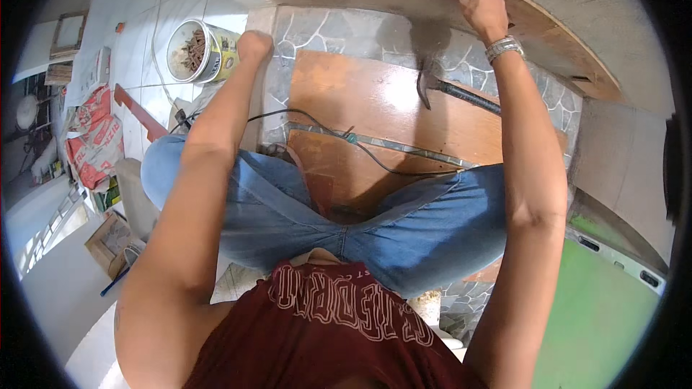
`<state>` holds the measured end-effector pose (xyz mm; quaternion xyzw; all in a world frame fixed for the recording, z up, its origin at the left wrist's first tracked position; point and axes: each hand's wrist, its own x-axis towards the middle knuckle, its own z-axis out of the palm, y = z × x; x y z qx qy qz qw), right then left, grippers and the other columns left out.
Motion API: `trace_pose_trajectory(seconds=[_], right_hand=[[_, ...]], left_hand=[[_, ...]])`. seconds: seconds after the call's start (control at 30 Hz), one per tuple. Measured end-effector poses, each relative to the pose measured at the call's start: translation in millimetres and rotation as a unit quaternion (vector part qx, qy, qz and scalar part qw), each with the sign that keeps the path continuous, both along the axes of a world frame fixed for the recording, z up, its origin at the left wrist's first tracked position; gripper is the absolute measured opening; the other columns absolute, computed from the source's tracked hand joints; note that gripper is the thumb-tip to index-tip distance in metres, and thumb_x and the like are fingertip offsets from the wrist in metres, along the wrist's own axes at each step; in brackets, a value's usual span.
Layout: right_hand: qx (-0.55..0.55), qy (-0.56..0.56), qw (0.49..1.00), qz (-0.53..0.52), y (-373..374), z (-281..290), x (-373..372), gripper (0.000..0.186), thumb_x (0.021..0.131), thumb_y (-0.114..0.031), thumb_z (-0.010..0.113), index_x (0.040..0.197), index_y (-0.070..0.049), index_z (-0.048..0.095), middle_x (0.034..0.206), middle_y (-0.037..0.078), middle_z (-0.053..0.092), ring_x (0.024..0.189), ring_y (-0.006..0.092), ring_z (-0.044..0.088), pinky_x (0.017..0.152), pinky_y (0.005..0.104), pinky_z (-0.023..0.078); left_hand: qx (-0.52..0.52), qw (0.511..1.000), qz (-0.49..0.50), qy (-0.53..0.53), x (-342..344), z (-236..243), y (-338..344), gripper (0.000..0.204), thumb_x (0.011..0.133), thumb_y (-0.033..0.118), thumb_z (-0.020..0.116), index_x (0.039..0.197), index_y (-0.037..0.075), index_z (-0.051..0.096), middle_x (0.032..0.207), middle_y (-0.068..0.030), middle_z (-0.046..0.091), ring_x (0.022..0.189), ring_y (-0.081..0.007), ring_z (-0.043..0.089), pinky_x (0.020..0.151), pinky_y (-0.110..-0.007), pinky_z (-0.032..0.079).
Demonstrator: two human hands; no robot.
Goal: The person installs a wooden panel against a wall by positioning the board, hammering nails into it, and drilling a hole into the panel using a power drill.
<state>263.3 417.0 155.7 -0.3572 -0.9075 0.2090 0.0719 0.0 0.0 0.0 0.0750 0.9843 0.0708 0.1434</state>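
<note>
My right hand [481,9], with a metal watch on the wrist, is pressed to a long brown wooden board [548,47] along the wall. Its thumb points left and the fingers curl against the board, partly hidden. My left hand [255,47] is closed like a fist at the wall's end, beside a bucket [216,56]; whatever it grips is hidden. Between my arms a claw hammer [461,94] with a dark handle is near the wall, over a varnished wooden panel [346,86]. A dark cable [303,111] crosses between that panel and a second one [339,166].
The bucket holds brown pieces I cannot make out. A red and white sack [94,137] and a reddish wood strip [140,112] are on the left. Stone-patterned floor [310,29] borders the panels. A green panel [598,310] stands at the lower right, near my right arm.
</note>
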Motion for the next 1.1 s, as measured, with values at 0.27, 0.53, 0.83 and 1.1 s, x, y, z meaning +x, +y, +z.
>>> trace_pose_trajectory(seconds=[0.27,0.53,0.83,1.1], right_hand=[[-0.006,-0.042,0.999,-0.015,11.7,10.8,7.7,0.061,0.088,-0.063,0.062,0.089,-0.004,0.076,0.099,0.025,0.072,0.098,0.0428,0.068,0.085,0.0490,0.054],[-0.016,-0.041,0.999,-0.024,4.4,17.1,4.5,0.056,0.088,-0.059,0.066,0.086,-0.004,0.076,0.094,0.025,0.072,0.095,0.0431,0.068,0.082,0.0490,0.054],[-0.029,-0.046,0.998,-0.040,1.8,20.6,6.2,0.056,0.088,-0.058,0.066,0.085,-0.003,0.076,0.096,0.024,0.072,0.095,0.0421,0.069,0.082,0.0492,0.054],[-0.026,-0.056,0.997,-0.042,4.9,20.6,6.7,0.056,0.088,-0.058,0.066,0.086,-0.003,0.076,0.097,0.025,0.072,0.097,0.0432,0.068,0.083,0.0496,0.054]], left_hand=[[0.027,0.999,0.022,0.007,85.0,4.4,37.8,0.034,0.083,0.023,0.067,0.109,0.002,0.071,0.110,-0.0246,0.070,0.108,-0.0402,0.067,0.095,-0.046,0.053],[0.467,0.884,-0.020,-0.028,79.9,35.9,108.8,0.032,0.092,0.015,0.067,0.121,0.002,0.068,0.113,-0.0152,0.071,0.090,-0.0245,0.070,0.080,-0.033,0.057],[0.551,0.812,-0.040,-0.189,100.8,143.3,183.2,0.023,0.099,0.010,0.059,0.119,0.001,0.068,0.103,-0.0052,0.069,0.084,-0.0124,0.067,0.070,-0.026,0.058],[0.538,0.788,0.028,-0.299,92.1,157.2,187.6,0.020,0.099,0.009,0.060,0.115,-0.001,0.067,0.097,-0.0061,0.067,0.084,-0.0162,0.069,0.071,-0.027,0.061]])
